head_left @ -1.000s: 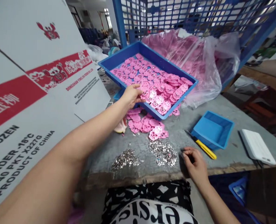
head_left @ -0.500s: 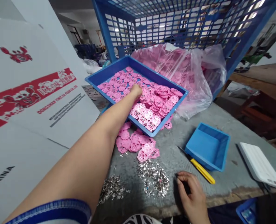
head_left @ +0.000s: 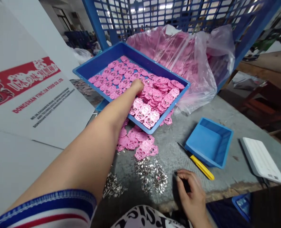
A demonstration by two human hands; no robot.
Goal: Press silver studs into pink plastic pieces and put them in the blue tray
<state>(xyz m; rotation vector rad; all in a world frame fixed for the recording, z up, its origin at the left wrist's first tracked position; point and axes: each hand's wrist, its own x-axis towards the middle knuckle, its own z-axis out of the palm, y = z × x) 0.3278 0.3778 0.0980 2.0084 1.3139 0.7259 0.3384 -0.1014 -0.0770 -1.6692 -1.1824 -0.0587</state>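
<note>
My left hand (head_left: 137, 86) reaches far forward into a large blue tray (head_left: 99, 61) full of flat pink plastic pieces (head_left: 154, 95); its fingers curl down onto the pieces in the tray's middle. A loose heap of the same pink pieces (head_left: 140, 142) lies on the grey tabletop in front of the tray. My right hand (head_left: 190, 190) rests near the table's front edge with fingers bent, pinching something small and dark that I cannot make out, right of a pile of small silver metal bits (head_left: 152, 175).
A yellow-handled knife (head_left: 199, 163) and a small empty blue tray (head_left: 209, 142) lie to the right, then a white flat device (head_left: 261, 160). A clear bag of pink pieces (head_left: 190, 57) leans against a blue cage. A big printed carton (head_left: 23, 95) stands at the left.
My left hand went from the tray's near edge deeper into the pink pieces. The view shifted forward and left. My right hand stayed by the front edge.
</note>
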